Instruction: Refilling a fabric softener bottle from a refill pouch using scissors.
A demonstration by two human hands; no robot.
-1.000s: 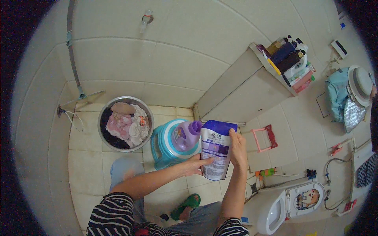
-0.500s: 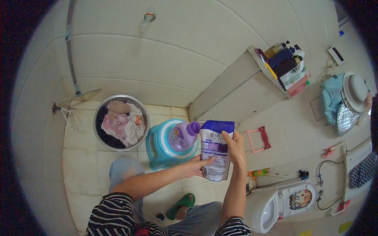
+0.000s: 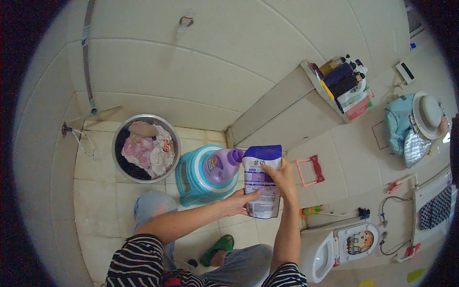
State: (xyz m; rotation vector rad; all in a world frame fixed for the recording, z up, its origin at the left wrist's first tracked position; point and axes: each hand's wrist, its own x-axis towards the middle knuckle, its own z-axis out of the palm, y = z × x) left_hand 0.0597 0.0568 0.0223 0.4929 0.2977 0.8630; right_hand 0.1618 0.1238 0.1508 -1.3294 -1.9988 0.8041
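Observation:
Between my two hands is a purple and white refill pouch [image 3: 260,193], its dark blue end pointing away from me. My left hand [image 3: 240,203] grips its lower left edge, thumb lying across the front. On the right side my right hand [image 3: 283,181] is closed around it, thumb pressed on the printed face. Just left of the pouch, a lilac detergent bottle [image 3: 220,167] with a purple cap stands on a turquoise plastic stool [image 3: 189,189]. The bottle's cap is close to the pouch's upper left edge; whether they touch I cannot tell.
A metal basin [image 3: 175,165] of clothes [image 3: 146,150] sits on the floor at left. A squeegee [image 3: 93,112] leans in the corner. The toilet [image 3: 325,256] stands at lower right. Several bottles [image 3: 342,81] fill a ledge at upper right; a pink frame [image 3: 313,171] is beyond my right hand.
My right thumb has slid slightly left and down across the pouch's front. The whole view has shifted a little; both hands keep their hold on the pouch.

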